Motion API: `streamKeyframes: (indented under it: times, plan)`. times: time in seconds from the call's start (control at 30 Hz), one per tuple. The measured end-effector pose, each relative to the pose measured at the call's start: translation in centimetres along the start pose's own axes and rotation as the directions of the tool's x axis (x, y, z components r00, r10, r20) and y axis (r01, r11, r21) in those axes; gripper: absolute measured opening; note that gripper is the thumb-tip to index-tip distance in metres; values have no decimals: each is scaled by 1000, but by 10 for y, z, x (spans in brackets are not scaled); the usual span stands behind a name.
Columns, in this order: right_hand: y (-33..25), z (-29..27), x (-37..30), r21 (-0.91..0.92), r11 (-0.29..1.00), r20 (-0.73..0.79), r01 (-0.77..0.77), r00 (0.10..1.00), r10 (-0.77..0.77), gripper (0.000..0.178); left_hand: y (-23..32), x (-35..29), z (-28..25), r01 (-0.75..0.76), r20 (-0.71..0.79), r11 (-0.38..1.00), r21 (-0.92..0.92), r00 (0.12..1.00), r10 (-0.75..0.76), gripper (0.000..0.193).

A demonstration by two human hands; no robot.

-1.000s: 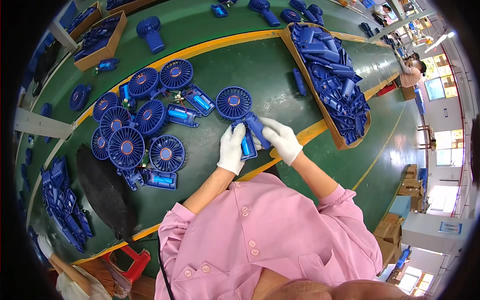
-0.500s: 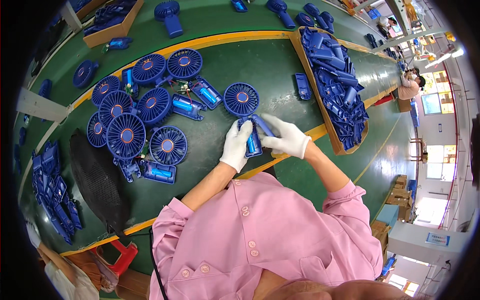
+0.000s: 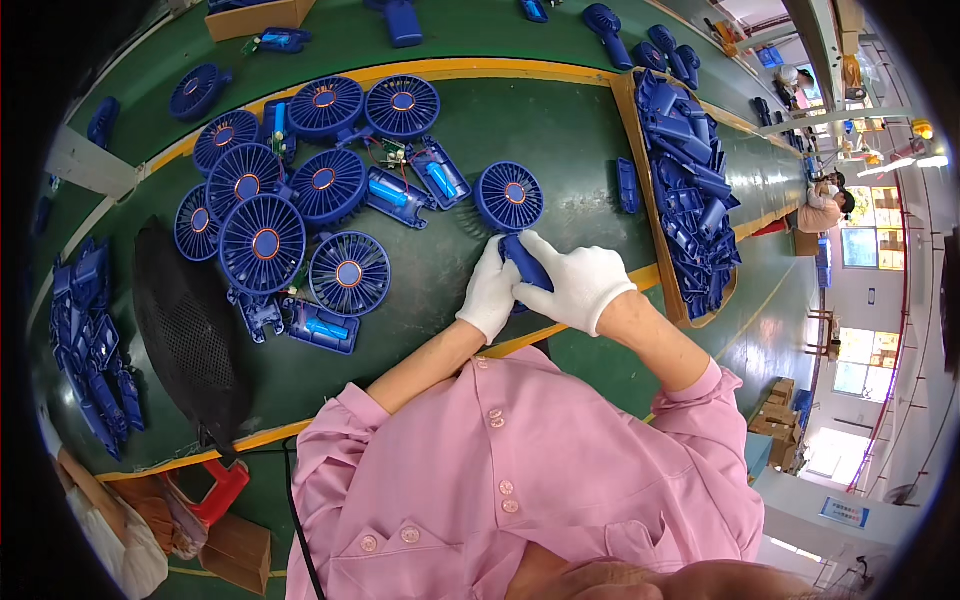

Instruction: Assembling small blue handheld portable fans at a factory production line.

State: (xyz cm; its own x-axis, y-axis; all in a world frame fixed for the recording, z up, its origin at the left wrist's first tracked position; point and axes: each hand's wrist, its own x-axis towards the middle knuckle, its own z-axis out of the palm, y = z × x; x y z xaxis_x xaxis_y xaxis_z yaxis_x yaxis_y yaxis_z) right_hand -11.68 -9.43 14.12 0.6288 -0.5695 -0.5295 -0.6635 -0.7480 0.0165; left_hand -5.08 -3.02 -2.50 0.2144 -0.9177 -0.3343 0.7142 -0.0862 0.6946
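Observation:
A blue handheld fan [image 3: 509, 197] with an orange ring at its hub points away from me, its handle toward my body. My left hand [image 3: 491, 292], in a white glove, wraps the left side of that handle. Over the handle lies a blue handle cover [image 3: 528, 262], which my gloved right hand [image 3: 573, 283] grips and presses down with thumb and fingers. The cover hides the battery inside. To the left lie several more fans [image 3: 262, 244] in a cluster, some with open handles that show a light blue battery [image 3: 326, 329] and wires.
A cardboard box [image 3: 655, 200] full of blue handle covers stands to the right, with one loose cover [image 3: 627, 186] beside it. At left are a black mesh bag [image 3: 190, 335] and a pile of blue parts [image 3: 92, 345]. More fans [image 3: 199, 92] lie beyond the yellow edge strip. Another person's arm [image 3: 95, 490] shows at lower left.
The cover, held tilted beside the open handle before, now lies over it and hides the battery. My right hand has moved in against the handle. The whole view has shifted slightly.

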Motion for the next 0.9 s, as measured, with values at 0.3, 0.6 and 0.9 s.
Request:
streamKeyframes:
  times: [0.3,0.6,0.9]
  plan:
    - [18,7,4,41,996,16,85,996,-86,86,32,-11,-1,223,355,891,-396,932,-76,46]
    - [18,45,-4,-34,989,-125,144,981,-147,91,22,-9,-5,258,405,901,-349,909,-103,43]
    - [23,86,-5,-132,968,-338,214,908,-247,106,9,-16,4,18,226,998,-60,974,-4,40]
